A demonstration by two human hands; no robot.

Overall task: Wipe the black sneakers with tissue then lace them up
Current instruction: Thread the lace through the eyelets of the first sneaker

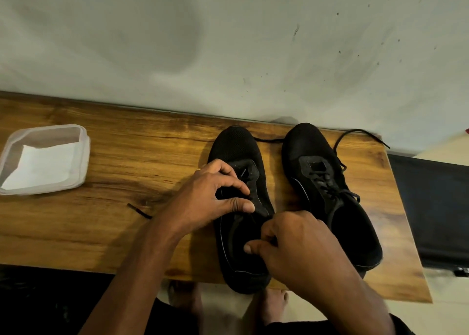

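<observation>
Both black sneakers sit side by side on the wood surface (127, 144), toes to the wall and heels at the near edge. That prob. keeps the eyelets facing the person and within easy reach.

L sneaker (236, 146) is the one in work. L grip (210, 197) is clamped on its eyelet flap, thumb and forefinger pinched together, which seems to hold the flap steady and open. R grip (291, 245) is curled over the shoe's mouth w/ thumb and fingers pinched together on what I take to be the lace. It's black on black, so the strand inside the pinch can't be made out. One loose lace end (139, 210) lies on the surface just left of the L wrist.

R sneaker (307, 144) looks fully threaded but not tied. Its cord (355, 131) loops out to the far R corner. Another strand (269, 139) runs btwn the two toes, and I can't tell which shoe it belongs to.

The tissue (43, 167) lies folded in a clear container (85, 156), well apart at far L. It's untouched now, so wiping looks done and lacing is prob. past halfway.

Count:
- 2 sneakers
- 2 grips
- 3 visible lace runs
- 1 container
- 1 tissue wad (sheets not countable)
- 2 bare feet (275, 306) under the near edge
</observation>
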